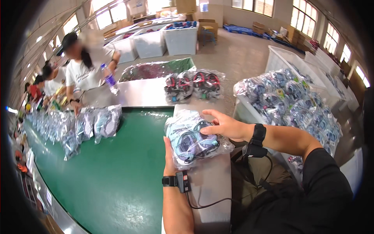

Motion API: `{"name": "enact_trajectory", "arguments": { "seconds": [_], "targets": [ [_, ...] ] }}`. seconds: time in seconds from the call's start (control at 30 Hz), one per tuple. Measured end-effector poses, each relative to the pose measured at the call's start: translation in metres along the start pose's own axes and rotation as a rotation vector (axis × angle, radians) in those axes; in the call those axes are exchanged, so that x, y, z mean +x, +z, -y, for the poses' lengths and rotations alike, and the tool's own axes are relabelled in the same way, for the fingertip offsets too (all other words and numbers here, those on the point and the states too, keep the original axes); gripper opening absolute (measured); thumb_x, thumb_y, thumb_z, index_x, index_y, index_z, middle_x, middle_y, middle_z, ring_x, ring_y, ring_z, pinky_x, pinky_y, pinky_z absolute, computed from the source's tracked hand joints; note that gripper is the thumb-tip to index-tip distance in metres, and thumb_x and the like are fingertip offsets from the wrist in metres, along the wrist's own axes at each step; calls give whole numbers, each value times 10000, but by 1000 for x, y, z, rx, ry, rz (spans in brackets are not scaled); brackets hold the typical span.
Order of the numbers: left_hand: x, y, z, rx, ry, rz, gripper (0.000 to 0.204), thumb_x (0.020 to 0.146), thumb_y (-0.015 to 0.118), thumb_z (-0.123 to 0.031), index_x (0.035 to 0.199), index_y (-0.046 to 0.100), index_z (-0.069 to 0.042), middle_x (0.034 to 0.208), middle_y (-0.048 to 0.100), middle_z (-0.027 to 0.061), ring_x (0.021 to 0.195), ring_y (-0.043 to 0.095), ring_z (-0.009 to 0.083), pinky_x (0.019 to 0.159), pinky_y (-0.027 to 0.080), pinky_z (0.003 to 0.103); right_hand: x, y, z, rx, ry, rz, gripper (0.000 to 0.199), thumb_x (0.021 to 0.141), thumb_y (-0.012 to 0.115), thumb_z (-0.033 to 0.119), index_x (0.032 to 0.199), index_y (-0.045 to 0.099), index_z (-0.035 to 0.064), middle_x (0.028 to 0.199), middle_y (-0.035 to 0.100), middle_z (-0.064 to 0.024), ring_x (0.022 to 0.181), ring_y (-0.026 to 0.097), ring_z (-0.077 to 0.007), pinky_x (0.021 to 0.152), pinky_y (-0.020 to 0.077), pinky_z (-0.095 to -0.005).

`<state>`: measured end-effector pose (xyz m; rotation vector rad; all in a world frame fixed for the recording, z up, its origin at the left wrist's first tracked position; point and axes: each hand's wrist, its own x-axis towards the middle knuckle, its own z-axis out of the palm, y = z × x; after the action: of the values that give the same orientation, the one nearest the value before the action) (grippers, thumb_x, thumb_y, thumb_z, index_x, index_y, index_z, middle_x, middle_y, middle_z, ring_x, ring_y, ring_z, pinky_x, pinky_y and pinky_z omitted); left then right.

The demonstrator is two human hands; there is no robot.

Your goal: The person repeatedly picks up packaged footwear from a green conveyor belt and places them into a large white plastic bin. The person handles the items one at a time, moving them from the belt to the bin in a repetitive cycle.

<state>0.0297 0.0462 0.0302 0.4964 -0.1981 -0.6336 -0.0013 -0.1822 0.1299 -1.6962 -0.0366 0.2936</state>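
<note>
1. Goggles in a clear plastic bag [194,140], pale blue frames with a dark strap showing through the film; I hold the bag between both hands over the near edge of the steel table [212,187], just right of the green conveyor belt [113,175].
2. Left hand [170,158]: under and behind the bag's near-left side, thumb up along its edge, supporting it. Closed lightly on the bag, as far as I can see; the fingers are hidden behind the pack.
3. Right hand [226,126]: laid over the far-right top of the bag, fingers spread and curled onto the film, pressing it down against the goggles.
4. Handling, my judgement: light. Film is soft, crinkly and probably slippery; the contents look semi-rigid, so the pack keeps its bulk but shifts inside the wrap.
5. Where to hold, my judgement: grip through the film onto the frame itself, from two opposite sides, not by the loose film at the corners, which would slide or tear.
6. Lenses may scratch or the strap may snag; no hard squeeze on the middle.
7. Surroundings: two bagged red-and-black goggles [193,85] lie far on the table; a heap of similar bagged packs [292,101] sits to the right; more packs line the belt at left [85,126].
</note>
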Motion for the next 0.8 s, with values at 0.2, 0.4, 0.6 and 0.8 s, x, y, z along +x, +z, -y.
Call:
{"name": "enact_trajectory", "arguments": {
  "seconds": [0.2, 0.4, 0.6, 0.8],
  "targets": [
    [2, -4, 9, 313, -107, -82, 887, 978, 330, -722, 1511, 358, -14, 1460, 487, 187, 1297, 531, 313, 1054, 475, 463, -37, -42, 2, 315, 130, -37, 809, 880, 738, 245, 1511, 314, -31, 1292, 579, -140, 1190, 549, -166, 1029, 426, -316],
    [3, 12, 17, 439, -123, -59, 866, 957, 347, -743, 1501, 415, -73, 1300, 564, 159, 1117, 594, 288, 910, 540, 479, -90, -142, -8, 101, 42, -313, 804, 813, 781, 359, 1412, 462, -73, 1345, 563, -163, 1213, 544, -221, 995, 464, -334],
    [6, 24, 26, 448, -95, -197, 802, 965, 351, -729, 1439, 478, -95, 1224, 594, 167, 1046, 633, 286, 808, 585, 454, -161, -278, 8, 135, -160, -751, 302, 872, 719, 249, 1102, 688, 56, 1122, 643, -80, 1037, 613, -183, 847, 547, -358],
    [4, 18, 19, 433, -75, -216, 751, 981, 372, -693, 1425, 477, -97, 1205, 605, 168, 1030, 642, 284, 805, 594, 461, -193, -410, -36, 79, -12, -1060, 415, 854, 746, 298, 1062, 666, -51, 958, 710, -145, 796, 712, -226, 643, 605, -402]
  ]
}}
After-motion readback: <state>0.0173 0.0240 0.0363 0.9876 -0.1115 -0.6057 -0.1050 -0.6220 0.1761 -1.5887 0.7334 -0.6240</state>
